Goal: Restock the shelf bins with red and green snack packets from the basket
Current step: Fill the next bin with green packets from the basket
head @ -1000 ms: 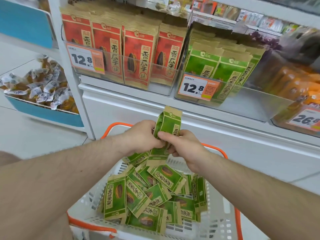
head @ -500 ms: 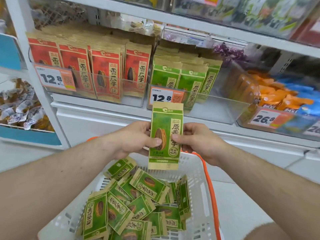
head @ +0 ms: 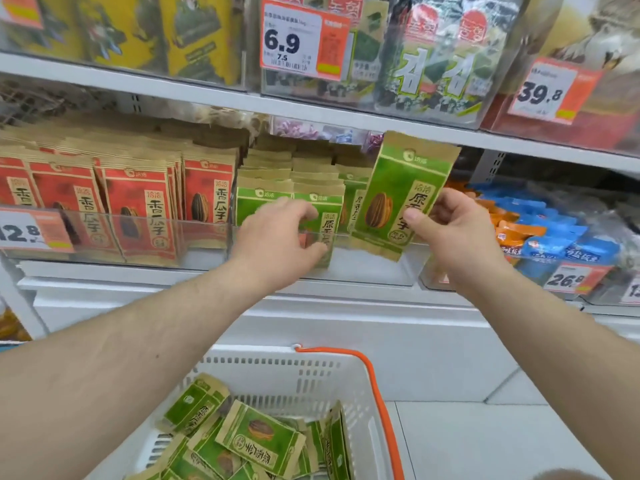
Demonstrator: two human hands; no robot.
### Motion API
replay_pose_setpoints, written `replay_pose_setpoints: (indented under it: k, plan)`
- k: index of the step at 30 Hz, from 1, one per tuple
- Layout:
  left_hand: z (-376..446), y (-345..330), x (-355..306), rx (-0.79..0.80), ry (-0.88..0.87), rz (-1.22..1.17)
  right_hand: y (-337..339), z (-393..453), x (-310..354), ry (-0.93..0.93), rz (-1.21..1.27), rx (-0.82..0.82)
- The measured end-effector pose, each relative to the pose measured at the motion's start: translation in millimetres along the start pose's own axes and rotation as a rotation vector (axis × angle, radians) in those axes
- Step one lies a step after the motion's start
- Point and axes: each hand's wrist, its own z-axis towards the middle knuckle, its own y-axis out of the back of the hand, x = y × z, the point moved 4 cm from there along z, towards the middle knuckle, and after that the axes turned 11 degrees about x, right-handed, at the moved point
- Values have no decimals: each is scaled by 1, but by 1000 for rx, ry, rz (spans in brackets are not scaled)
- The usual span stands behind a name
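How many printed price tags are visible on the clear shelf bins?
5: tag "6.9" top centre, "39.8" top right, "12.8" far left, "26.9" lower right, another cut off at the right edge. The hands may hide others.

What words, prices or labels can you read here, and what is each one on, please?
"6.9", smaller "7.5": top shelf tag.
"39.8": right top tag.
"12.8": red packets' bin tag.
"26.9": lower right tag.
"김": seaweed packs.
"原香瓜子": green packet held by right hand.
"香瓜子": red packets.
Fine print: blurred.
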Motion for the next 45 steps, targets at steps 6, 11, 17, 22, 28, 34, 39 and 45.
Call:
replay_pose_setpoints:
  k: [6, 11, 17, 22, 28, 34, 39, 45]
  plan:
    - [28, -10, 1, -37, 11, 483, 14, 53, -15, -5, -187, -39]
    - [36, -26, 17, 8, 77, 632, 1, 92, -27, -47, -278, -5]
    - [37, -33, 24, -35, 68, 672, -17, 120, -54, -197, -459, 100]
    - [39, -36, 25, -47, 73, 677, -28, 133, -61, -295, -590, 125]
    - [39, -37, 27, -64, 60, 660, -42, 135, -66, -330, -716, 89]
    - [39, -39, 28, -72, 63, 665, -46, 138, -73, -380, -809, 89]
    - [41, -39, 26, -50, 84, 663, -49, 140, -74, -391, -779, 150]
    - [41, -38, 25, -26, 92, 689, -47, 136, -80, -451, -630, 233]
